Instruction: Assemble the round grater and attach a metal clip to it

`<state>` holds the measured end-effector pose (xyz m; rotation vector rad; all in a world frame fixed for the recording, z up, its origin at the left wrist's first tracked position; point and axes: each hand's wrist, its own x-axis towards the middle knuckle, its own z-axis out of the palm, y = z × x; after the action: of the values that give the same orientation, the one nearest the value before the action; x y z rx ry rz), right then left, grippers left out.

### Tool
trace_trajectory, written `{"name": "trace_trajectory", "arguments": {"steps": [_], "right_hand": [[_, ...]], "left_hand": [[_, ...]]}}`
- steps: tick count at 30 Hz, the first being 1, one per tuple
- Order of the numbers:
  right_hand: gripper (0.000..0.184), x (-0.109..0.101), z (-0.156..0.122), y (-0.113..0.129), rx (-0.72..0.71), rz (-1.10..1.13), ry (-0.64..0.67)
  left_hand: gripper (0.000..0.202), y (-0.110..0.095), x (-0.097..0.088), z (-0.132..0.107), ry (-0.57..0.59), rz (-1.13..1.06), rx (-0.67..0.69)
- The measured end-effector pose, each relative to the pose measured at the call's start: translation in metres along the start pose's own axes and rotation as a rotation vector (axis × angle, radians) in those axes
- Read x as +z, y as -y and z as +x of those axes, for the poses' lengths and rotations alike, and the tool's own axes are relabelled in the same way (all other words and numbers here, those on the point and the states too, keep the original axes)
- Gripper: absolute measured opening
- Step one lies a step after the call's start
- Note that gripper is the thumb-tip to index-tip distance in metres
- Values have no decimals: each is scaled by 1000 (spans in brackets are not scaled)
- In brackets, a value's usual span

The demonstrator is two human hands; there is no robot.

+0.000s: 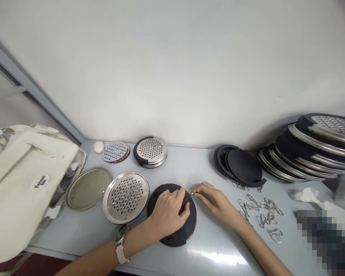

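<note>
A black round disc [176, 238] lies flat on the grey table in front of me. My left hand [168, 212], with a watch at the wrist, presses on its top, fingers bent and closed on it; part of the disc is hidden beneath. At the disc's right edge, my right hand [214, 201] pinches a small shiny metal piece [193, 193] between thumb and forefinger. Most of that piece is covered by the fingers. Just left of the disc rests a round metal grater plate [125, 197]. Several bent-wire metal clips [270, 207] are scattered right of my right hand.
Further left are an olive-green round lid [89, 188] and a cream bag [31, 180]. Along the wall stand small grater plates [115, 151], a grater stack [151, 150], black discs [244, 166] and a tall leaning stack [313, 149]. Crumpled tissue [306, 194] lies at right.
</note>
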<state>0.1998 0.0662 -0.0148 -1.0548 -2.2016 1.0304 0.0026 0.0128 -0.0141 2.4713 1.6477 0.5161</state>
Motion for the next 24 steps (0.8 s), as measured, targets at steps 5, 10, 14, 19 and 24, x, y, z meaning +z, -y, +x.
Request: {"name": "trace_trajectory", "arguments": {"steps": [5, 10, 14, 19, 24], "right_hand": [[27, -1, 0, 3, 58, 101, 9], [24, 3, 1, 3, 63, 145, -6], [22, 5, 2, 1, 8, 104, 3], [24, 6, 1, 2, -10, 57, 26], [22, 10, 0, 3, -2, 32, 2]], "left_hand": [[6, 0, 1, 0, -16, 15, 9], [5, 0, 1, 1, -16, 9, 16], [4, 1, 1, 1, -10, 13, 17], [3, 1, 3, 0, -7, 10, 19], [3, 1, 3, 0, -6, 3, 17]]}}
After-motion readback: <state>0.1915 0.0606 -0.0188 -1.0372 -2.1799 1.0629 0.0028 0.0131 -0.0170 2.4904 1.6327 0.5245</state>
